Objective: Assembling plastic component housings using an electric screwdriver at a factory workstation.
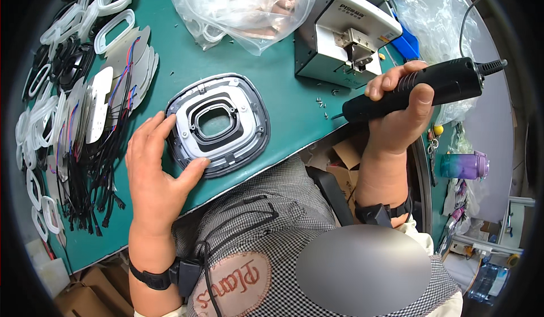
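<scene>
On the green work surface lies a rounded-square plastic housing (249, 143), dark grey outside with a light grey inner ring and an opening in the middle. My left hand (153, 164) grips its lower left corner, fingers on the left rim and thumb on the near edge. My right hand (399, 113) is closed round a black electric screwdriver (442, 87), held level at the table's right front edge. Its thin bit points left, apart from the housing, near several small loose screws (320, 103).
A metal-sided screw feeder machine (340, 39) stands at the back right. Behind the housing lies a clear plastic bag (243, 11) of pale parts. White rings (115, 31), grey plates and black cables (93, 186) crowd the left. A purple-teal bottle (464, 165) stands far right.
</scene>
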`<action>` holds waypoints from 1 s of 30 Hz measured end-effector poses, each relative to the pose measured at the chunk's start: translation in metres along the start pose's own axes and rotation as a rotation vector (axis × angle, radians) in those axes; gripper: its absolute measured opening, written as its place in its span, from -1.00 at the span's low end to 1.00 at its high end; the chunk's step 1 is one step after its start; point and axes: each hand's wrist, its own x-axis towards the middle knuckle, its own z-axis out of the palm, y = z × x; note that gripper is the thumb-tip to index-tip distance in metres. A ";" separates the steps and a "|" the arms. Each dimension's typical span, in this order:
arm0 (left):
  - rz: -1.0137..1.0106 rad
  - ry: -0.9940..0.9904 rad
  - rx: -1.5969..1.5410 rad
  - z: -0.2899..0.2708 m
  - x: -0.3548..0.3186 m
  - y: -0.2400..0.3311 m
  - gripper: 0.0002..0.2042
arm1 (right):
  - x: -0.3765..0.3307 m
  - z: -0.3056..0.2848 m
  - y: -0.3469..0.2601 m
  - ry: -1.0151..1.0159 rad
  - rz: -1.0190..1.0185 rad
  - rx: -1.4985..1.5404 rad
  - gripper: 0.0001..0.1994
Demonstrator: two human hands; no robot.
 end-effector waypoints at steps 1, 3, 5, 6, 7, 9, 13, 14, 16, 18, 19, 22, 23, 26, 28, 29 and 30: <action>-0.001 0.003 0.004 0.001 0.000 0.000 -0.32 | -0.001 0.000 0.003 -0.011 0.007 0.030 -0.48; -0.030 0.010 -0.006 0.002 0.000 -0.002 -0.32 | -0.002 0.008 0.005 -0.017 0.025 0.083 -0.45; -0.027 0.015 -0.003 0.003 -0.001 -0.003 -0.31 | -0.001 0.016 0.004 -0.028 0.047 0.143 -0.43; -0.020 0.022 -0.004 0.001 -0.001 -0.003 -0.31 | 0.002 0.023 0.003 -0.041 0.055 0.211 -0.41; -0.013 0.019 0.007 -0.001 -0.001 -0.004 -0.31 | 0.004 0.029 0.003 -0.055 0.063 0.280 -0.38; 0.007 0.032 0.018 -0.005 -0.001 -0.002 -0.30 | 0.008 0.040 0.000 -0.096 0.063 0.441 -0.35; 0.098 0.075 -0.235 -0.026 0.006 0.014 -0.48 | 0.019 0.058 -0.015 -0.193 0.099 0.698 -0.30; 0.035 0.036 -0.403 -0.032 0.007 0.026 -0.57 | 0.022 0.060 -0.019 -0.220 0.111 0.732 -0.30; -0.199 -0.180 -0.818 -0.036 0.008 0.038 -0.63 | 0.020 0.077 -0.027 -0.243 0.118 0.773 -0.41; -0.418 -0.313 -1.197 -0.034 0.011 0.050 -0.67 | 0.017 0.088 -0.030 -0.271 0.132 0.824 -0.42; -0.524 -0.388 -1.343 -0.033 0.014 0.053 -0.68 | 0.016 0.091 -0.030 -0.296 0.135 0.838 -0.42; -0.624 -0.431 -1.451 -0.030 0.015 0.054 -0.77 | 0.008 0.101 -0.034 -0.317 0.185 0.862 -0.42; -0.648 -0.423 -1.518 -0.026 0.012 0.052 -0.80 | 0.007 0.102 -0.035 -0.318 0.185 0.868 -0.42; -0.651 -0.333 -1.544 -0.020 0.004 0.050 -0.84 | 0.005 0.102 -0.037 -0.314 0.156 0.861 -0.43; -0.631 -0.265 -1.560 -0.013 -0.002 0.044 -0.84 | 0.004 0.100 -0.040 -0.301 0.152 0.851 -0.44; -0.546 -0.247 -1.555 -0.010 -0.005 0.041 -0.83 | 0.003 0.099 -0.042 -0.288 0.148 0.844 -0.44; -0.461 -0.231 -1.548 -0.009 -0.006 0.040 -0.82 | 0.002 0.100 -0.044 -0.274 0.157 0.845 -0.44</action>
